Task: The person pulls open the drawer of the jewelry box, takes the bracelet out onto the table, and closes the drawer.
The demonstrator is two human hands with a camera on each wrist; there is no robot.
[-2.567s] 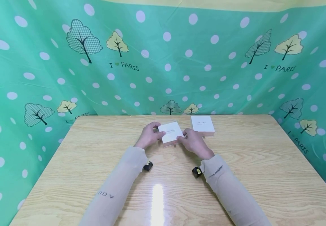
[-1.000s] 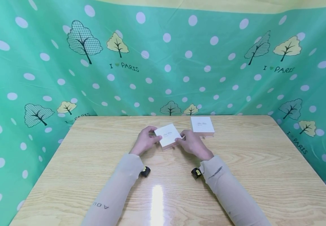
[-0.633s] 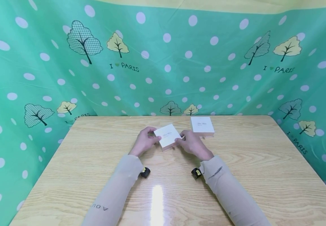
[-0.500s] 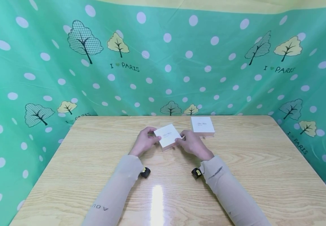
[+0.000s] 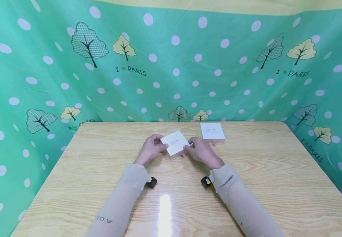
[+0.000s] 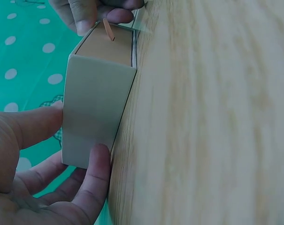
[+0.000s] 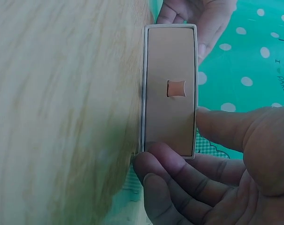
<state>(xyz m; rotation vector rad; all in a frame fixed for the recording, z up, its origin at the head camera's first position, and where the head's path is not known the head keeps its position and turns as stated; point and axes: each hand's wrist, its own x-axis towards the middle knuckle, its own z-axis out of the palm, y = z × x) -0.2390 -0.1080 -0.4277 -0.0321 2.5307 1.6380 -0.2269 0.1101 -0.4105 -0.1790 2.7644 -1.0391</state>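
A white-topped drawer box (image 5: 175, 144) with small printed script lies turned at an angle near the middle of the table. My left hand (image 5: 150, 149) grips its left side, thumb on the top edge and fingers along the pale side. At the opposite corner my right hand (image 5: 201, 152) holds it, with the thumb on top and the fingers low. In the right wrist view the pinkish drawer front (image 7: 170, 119) sits flush inside the white sleeve, and a small orange-pink pull tab (image 7: 176, 88) sticks out of it. The underside is hidden.
A second, matching white box (image 5: 212, 131) lies behind my right hand, close to the table's back edge. The wooden table (image 5: 248, 184) ends at a green dotted curtain (image 5: 188, 92) at the back and sides.
The box has shifted slightly left and nearer to me, turning counter-clockwise. My left hand moved left and back with it, while the right hand stayed almost in place. The second box has not moved.
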